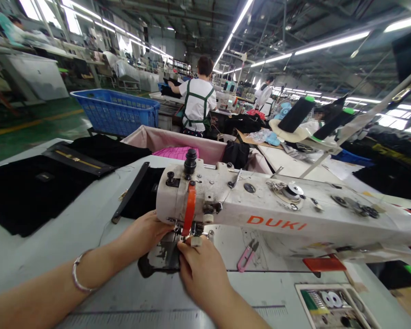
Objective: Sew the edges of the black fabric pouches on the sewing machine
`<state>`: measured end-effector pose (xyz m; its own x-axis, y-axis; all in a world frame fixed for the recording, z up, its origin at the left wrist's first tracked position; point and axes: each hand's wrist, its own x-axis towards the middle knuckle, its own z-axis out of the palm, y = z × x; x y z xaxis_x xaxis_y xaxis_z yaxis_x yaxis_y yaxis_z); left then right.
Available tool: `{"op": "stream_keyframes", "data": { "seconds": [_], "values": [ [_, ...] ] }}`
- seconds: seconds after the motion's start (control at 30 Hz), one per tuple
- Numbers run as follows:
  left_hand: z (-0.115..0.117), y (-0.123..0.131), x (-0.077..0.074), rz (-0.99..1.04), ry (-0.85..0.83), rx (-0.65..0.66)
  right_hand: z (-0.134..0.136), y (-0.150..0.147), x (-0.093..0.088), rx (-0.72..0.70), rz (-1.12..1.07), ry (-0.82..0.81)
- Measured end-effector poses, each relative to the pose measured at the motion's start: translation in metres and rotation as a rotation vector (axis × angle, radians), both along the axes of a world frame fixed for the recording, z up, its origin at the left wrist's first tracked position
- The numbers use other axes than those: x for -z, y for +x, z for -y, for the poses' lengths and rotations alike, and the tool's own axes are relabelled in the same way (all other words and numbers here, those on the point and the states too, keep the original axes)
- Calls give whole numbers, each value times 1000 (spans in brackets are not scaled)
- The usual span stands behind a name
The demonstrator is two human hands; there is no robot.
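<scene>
A white sewing machine marked DUKI stands across the table, with an orange strip at its needle end. My left hand reaches in at the left of the needle area, fingers drawn together and partly hidden under the machine head. My right hand is at the front of the presser foot, its fingers curled in and closed. What either hand grips there is too small and covered to make out. A black fabric piece with a dark strip and a zipper pull lies behind the left hand, running behind the machine head.
Pink thread snips lie under the machine arm. Black fabric panels cover the table's left. A parts tray with bobbins is at lower right. Beyond stand a pink-lined bin, a blue basket and a seated co-worker.
</scene>
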<state>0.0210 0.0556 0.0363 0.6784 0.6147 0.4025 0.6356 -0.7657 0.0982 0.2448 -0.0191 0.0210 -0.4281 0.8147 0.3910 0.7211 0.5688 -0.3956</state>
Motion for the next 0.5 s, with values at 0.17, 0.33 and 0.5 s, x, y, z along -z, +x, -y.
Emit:
{"op": "stream_keyframes", "data": {
  "seconds": [0.17, 0.33, 0.5],
  "values": [
    [1, -2, 0, -27, -2, -8, -1, 0, 2, -5, -15, -9],
    [-4, -5, 5, -38, -20, -20, -1, 0, 1, -4, 5, 0],
    [-6, -8, 8, -53, -52, -16, -1, 2, -1, -19, -1, 4]
  ]
}}
